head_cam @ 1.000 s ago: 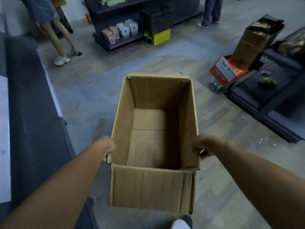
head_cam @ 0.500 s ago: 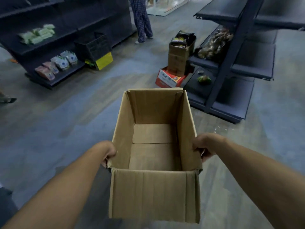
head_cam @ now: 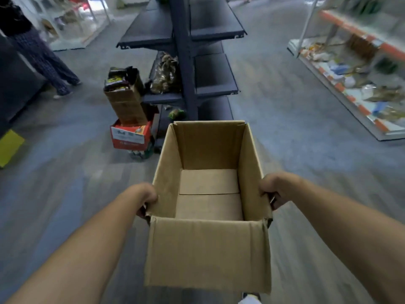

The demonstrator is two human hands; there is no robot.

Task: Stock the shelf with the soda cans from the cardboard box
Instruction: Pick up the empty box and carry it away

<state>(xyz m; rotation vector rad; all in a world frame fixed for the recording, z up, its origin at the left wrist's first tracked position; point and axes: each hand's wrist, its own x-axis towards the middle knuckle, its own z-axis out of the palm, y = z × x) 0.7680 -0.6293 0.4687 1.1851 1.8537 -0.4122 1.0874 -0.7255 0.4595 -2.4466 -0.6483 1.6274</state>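
Note:
I carry an open brown cardboard box [head_cam: 206,253] in front of me above the floor. Its inside shows only bare cardboard; no soda cans are visible. My left hand [head_cam: 145,197] grips the box's left side wall near the rim. My right hand [head_cam: 277,189] grips the right side wall, fingers curled under out of sight. Straight ahead stands a dark double-sided shelf unit [head_cam: 210,73] with mostly bare boards.
Left of the shelf unit's foot, a brown box of packets [head_cam: 125,99] is stacked on a red-and-white carton [head_cam: 130,137]. A person [head_cam: 41,55] stands far left. A white and orange shelf [head_cam: 355,84] with goods runs along the right. A yellow item [head_cam: 9,145] sits at the left edge.
The view has swung to the right: the dark shelf unit has come from the right side to straight ahead, and the white shelf has appeared. Both hands keep their grip on the box.

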